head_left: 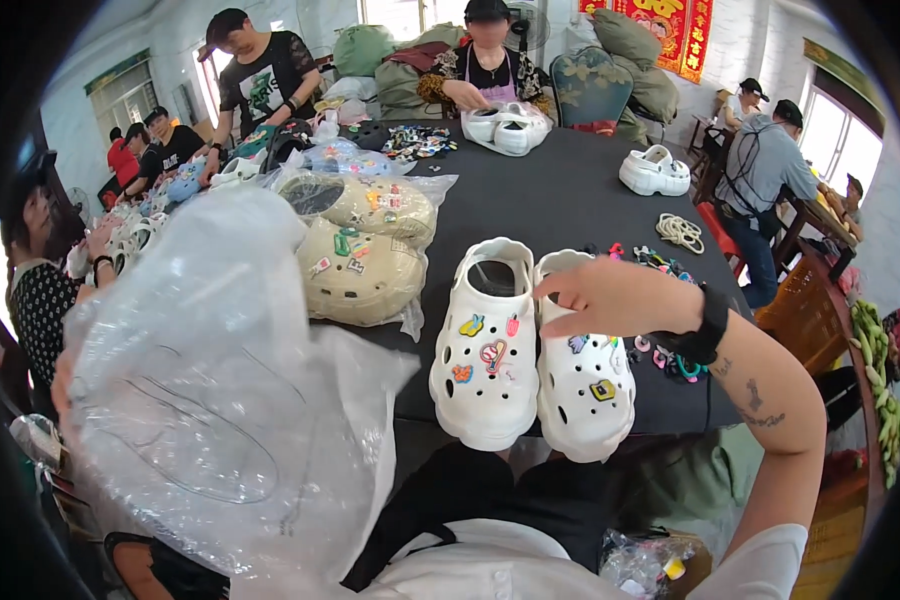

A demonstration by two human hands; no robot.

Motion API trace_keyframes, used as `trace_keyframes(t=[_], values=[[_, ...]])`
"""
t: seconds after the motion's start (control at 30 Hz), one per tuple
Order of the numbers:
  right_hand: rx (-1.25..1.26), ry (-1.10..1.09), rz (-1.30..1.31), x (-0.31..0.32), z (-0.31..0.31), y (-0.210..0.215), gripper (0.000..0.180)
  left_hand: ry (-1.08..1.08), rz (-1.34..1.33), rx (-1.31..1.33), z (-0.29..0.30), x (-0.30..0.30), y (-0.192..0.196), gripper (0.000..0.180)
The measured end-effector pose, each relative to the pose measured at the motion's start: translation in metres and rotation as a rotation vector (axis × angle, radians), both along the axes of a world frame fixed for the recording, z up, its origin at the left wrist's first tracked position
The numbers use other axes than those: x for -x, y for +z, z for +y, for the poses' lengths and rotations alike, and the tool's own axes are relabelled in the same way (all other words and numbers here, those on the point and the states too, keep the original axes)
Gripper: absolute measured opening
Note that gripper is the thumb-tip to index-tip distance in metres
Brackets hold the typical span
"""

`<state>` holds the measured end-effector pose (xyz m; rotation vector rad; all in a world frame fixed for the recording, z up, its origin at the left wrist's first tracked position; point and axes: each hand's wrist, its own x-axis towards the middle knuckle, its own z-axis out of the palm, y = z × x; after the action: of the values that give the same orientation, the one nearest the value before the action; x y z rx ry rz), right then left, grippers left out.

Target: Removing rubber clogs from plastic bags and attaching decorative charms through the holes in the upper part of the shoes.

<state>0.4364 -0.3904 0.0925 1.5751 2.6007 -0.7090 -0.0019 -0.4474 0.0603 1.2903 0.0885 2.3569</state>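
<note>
A pair of white clogs stands side by side at the table's near edge, toes toward me: a left clog [487, 395] and a right clog [573, 402]. Small colourful charms dot both uppers. Over the opening of the right clog reaches my right hand [615, 295], thumb and fingers apart, nothing visibly held; whether it touches the clog I cannot tell. A large clear plastic bag [220, 400] fills the left side. Its left edge is held by my left hand [63, 385], mostly hidden behind the plastic.
Bagged beige clogs [360, 265] lie left of the white pair. Loose charms [660, 350] and a coil of cream bands [680, 233] lie to the right, with another white pair [655, 172] beyond. Across the dark table [550, 190] a person handles white clogs [507, 128]; other people work around.
</note>
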Motion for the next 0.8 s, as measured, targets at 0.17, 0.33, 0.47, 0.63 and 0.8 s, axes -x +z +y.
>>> trace_keyframes(t=[0.17, 0.33, 0.47, 0.63, 0.8], values=[[-0.164, 0.159, 0.469, 0.025, -0.025, 0.017, 0.096, 0.037, 0.072, -0.035, 0.017, -0.034, 0.02, 0.013], [-0.019, 0.33, 0.666, 0.086, -0.051, -0.013, 0.143, 0.039, 0.172, -0.072, 0.043, -0.091, 0.033, 0.013], [0.199, 0.234, 0.882, 0.108, -0.052, -0.016, 0.151, 0.037, 0.245, -0.112, 0.057, -0.133, 0.041, 0.013], [-0.062, 0.327, 0.943, 0.107, -0.04, 0.0, 0.085, 0.053, 0.343, -0.125, 0.062, -0.16, 0.047, 0.013], [0.051, 0.052, 0.737, 0.066, -0.018, 0.011, 0.045, 0.142, 0.548, -0.058, 0.058, -0.149, 0.042, 0.013]])
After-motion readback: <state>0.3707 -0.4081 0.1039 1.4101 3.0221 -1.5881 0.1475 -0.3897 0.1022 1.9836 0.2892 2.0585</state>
